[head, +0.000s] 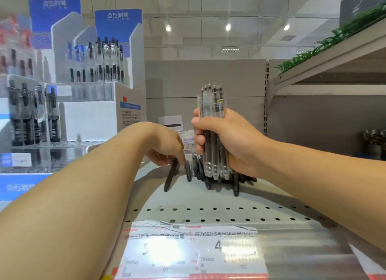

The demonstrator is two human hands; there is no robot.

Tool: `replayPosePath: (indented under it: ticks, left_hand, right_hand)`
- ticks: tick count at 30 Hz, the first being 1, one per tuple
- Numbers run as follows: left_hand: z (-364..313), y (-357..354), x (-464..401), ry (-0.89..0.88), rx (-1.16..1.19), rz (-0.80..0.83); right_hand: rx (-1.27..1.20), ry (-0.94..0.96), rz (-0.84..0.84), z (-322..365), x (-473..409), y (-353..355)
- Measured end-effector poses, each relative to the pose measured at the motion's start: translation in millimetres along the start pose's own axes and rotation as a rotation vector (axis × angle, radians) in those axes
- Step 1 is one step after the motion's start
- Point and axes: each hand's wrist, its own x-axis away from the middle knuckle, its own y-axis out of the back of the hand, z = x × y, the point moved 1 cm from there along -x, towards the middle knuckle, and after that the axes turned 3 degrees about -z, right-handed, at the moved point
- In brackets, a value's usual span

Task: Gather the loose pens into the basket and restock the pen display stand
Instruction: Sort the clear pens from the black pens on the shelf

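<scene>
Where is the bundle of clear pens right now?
The bundle of clear plastic pens stands upright in the right hand, centre of the head view, above loose black pens on the shelf.

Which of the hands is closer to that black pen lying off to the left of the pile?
Left. The left hand has its fingertips right at the black pen's top end, while the right hand grips a bundle of pens upright above the pile.

Two bare forearms, no sleeves, hands (167,146) without rings, watch or gloves
</scene>
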Motion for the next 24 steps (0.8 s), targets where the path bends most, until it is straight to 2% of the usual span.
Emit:
replayPosePath:
  ticks: [5, 8, 17, 24]
  left_hand:
    - [0, 22, 21, -0.261, 0.213, -0.115]
    - [-6, 26, 26, -0.375, 0.269, -0.142]
    - [-14, 30, 39, -0.477, 0.421, -0.219]
    - [-25, 24, 44, -0.585, 0.452, -0.213]
  right_hand:
    - [-0.008, -0.03, 0.099, -23, -3, -6]
    - [0.038, -0.002, 0.094, -25, -3, 2]
    - [0.111, -0.092, -0.065, -21, 1, 18]
    - [0.198, -0.077, -0.026, -20, 3, 15]
